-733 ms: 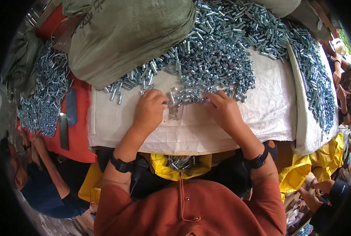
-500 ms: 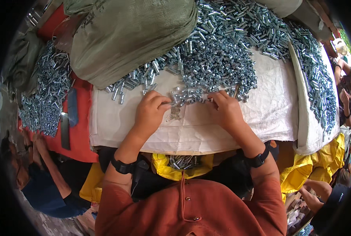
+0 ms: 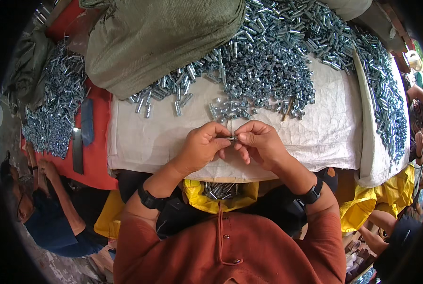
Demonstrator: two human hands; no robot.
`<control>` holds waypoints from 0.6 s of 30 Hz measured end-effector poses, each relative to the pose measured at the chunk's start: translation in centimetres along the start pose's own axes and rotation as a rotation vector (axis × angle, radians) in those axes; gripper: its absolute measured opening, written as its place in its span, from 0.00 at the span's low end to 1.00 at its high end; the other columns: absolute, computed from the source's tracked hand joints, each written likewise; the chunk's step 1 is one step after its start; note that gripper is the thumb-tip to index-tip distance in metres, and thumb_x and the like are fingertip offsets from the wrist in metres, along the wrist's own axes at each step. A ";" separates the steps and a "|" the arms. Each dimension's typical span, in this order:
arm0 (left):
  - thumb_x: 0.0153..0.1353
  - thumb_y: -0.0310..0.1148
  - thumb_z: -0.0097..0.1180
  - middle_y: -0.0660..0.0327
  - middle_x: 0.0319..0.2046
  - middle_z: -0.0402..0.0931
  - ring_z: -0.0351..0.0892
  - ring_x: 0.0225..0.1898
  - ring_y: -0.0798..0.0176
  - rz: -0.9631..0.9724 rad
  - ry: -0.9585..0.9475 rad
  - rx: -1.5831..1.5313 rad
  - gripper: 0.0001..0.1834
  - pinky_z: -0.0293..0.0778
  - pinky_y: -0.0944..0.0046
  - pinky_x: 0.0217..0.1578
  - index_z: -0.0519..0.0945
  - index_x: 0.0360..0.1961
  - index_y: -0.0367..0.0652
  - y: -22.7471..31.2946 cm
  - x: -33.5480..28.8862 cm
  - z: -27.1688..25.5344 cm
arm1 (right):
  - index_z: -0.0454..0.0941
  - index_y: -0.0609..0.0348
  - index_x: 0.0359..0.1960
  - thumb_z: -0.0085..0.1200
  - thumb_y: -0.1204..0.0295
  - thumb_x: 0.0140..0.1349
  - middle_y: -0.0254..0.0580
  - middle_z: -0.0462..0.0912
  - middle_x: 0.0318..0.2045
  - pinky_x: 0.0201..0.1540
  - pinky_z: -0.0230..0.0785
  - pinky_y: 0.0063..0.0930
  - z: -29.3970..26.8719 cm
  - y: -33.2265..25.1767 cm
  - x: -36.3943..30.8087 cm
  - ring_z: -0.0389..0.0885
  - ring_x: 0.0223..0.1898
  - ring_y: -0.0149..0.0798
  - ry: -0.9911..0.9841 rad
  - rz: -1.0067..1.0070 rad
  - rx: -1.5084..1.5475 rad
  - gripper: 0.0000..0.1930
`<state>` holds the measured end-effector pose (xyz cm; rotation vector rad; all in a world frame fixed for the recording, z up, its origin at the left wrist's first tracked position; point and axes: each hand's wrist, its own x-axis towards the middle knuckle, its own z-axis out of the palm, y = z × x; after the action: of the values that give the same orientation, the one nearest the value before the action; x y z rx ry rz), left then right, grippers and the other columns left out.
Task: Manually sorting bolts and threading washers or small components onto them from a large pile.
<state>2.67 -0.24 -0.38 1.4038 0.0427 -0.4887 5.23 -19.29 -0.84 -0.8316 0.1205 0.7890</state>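
Above the near part of the white cloth [image 3: 173, 137], my two hands meet fingertip to fingertip. My left hand [image 3: 204, 146] is closed, thumb and forefinger pinching one end of a small shiny metal sleeve [image 3: 232, 138]. From the other side, my right hand [image 3: 263, 144] pinches at the same piece, its lower fingers loosely curled. The fingertips cover most of it, so I cannot tell if it is one part or two. Just beyond the hands lie loose short metal collars [image 3: 237, 111]. Behind them rises a heap of such collars [image 3: 268, 75].
A green woven sack [image 3: 159, 47] covers the back left, with longer metal sleeves [image 3: 183, 83] along its edge. A yellow bag [image 3: 197, 196] holding metal parts hangs open at my lap. More parts are piled left [image 3: 55, 104] and right [image 3: 382, 90]. Other people's arms [image 3: 62, 194] are at the left.
Both hands have drawn back from the loose collars toward me and come together. A small metal sleeve now shows between their fingertips.
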 end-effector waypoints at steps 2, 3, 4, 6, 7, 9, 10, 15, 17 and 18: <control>0.56 0.22 0.52 0.62 0.25 0.73 0.73 0.22 0.74 -0.028 -0.004 0.002 0.08 0.64 0.78 0.17 0.72 0.38 0.37 -0.2 0.0 -0.1 | 0.72 0.66 0.32 0.51 0.77 0.58 0.46 0.77 0.22 0.16 0.67 0.22 -0.1 0.1 0.1 0.74 0.17 0.34 0.024 -0.011 0.007 0.05; 0.56 0.22 0.52 0.62 0.24 0.73 0.73 0.20 0.74 -0.009 -0.003 0.015 0.08 0.64 0.78 0.17 0.72 0.38 0.36 -0.3 0.1 -0.1 | 0.72 0.66 0.32 0.51 0.77 0.58 0.46 0.77 0.22 0.16 0.67 0.22 -0.1 0.2 0.1 0.74 0.17 0.34 0.023 -0.009 0.008 0.05; 0.56 0.22 0.52 0.62 0.24 0.73 0.73 0.19 0.73 0.010 -0.002 0.028 0.08 0.64 0.79 0.16 0.72 0.38 0.36 -0.4 0.1 -0.1 | 0.72 0.66 0.32 0.51 0.77 0.58 0.46 0.77 0.22 0.16 0.67 0.22 -0.2 0.2 0.1 0.74 0.16 0.34 0.036 -0.008 0.003 0.04; 0.57 0.22 0.51 0.62 0.24 0.73 0.73 0.19 0.73 0.009 0.013 0.026 0.07 0.64 0.79 0.15 0.72 0.38 0.36 -0.5 0.0 0.0 | 0.72 0.66 0.31 0.52 0.77 0.58 0.46 0.77 0.22 0.15 0.66 0.22 -0.3 0.2 0.1 0.74 0.16 0.33 0.050 -0.007 -0.003 0.04; 0.57 0.22 0.51 0.61 0.23 0.73 0.73 0.18 0.73 0.010 0.028 0.026 0.07 0.64 0.79 0.15 0.73 0.37 0.35 -0.5 0.0 0.0 | 0.72 0.66 0.30 0.52 0.77 0.58 0.45 0.77 0.22 0.15 0.66 0.22 -0.4 0.3 0.1 0.74 0.16 0.33 0.056 -0.011 -0.018 0.04; 0.57 0.22 0.51 0.61 0.23 0.73 0.73 0.18 0.73 0.006 0.035 -0.009 0.06 0.64 0.78 0.15 0.73 0.37 0.35 -0.5 0.1 0.1 | 0.72 0.66 0.30 0.52 0.77 0.57 0.45 0.77 0.22 0.14 0.65 0.21 -0.5 0.4 0.1 0.73 0.16 0.33 0.064 -0.015 -0.032 0.04; 0.58 0.23 0.50 0.61 0.23 0.74 0.73 0.17 0.72 0.004 0.041 -0.043 0.06 0.64 0.78 0.14 0.73 0.37 0.35 -0.5 0.1 0.2 | 0.72 0.66 0.31 0.53 0.77 0.56 0.46 0.77 0.21 0.14 0.66 0.22 -0.6 0.5 0.1 0.74 0.15 0.33 0.083 -0.031 -0.062 0.04; 0.58 0.24 0.51 0.60 0.22 0.74 0.72 0.16 0.72 -0.030 0.038 -0.063 0.05 0.64 0.78 0.12 0.74 0.35 0.35 -0.6 0.1 -0.2 | 0.72 0.67 0.31 0.54 0.79 0.55 0.46 0.77 0.22 0.15 0.67 0.22 -0.4 0.8 0.1 0.75 0.16 0.33 0.072 -0.158 -0.301 0.05; 0.58 0.25 0.51 0.61 0.21 0.74 0.72 0.15 0.72 -0.033 0.039 -0.068 0.05 0.64 0.78 0.12 0.75 0.34 0.35 -0.4 0.1 -0.4 | 0.71 0.67 0.33 0.54 0.79 0.55 0.45 0.76 0.24 0.16 0.69 0.23 0.2 0.3 0.1 0.75 0.17 0.35 0.039 -0.038 -0.193 0.07; 0.58 0.25 0.51 0.61 0.20 0.74 0.72 0.15 0.72 -0.072 0.009 -0.071 0.05 0.64 0.78 0.12 0.76 0.34 0.35 0.1 0.0 -0.3 | 0.71 0.67 0.33 0.54 0.79 0.55 0.45 0.76 0.24 0.16 0.69 0.23 0.3 0.3 0.1 0.75 0.17 0.35 0.038 -0.040 -0.195 0.07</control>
<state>2.81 0.09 -0.38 1.3382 0.1171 -0.5361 5.09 -18.88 -0.85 -1.0308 0.0611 0.7553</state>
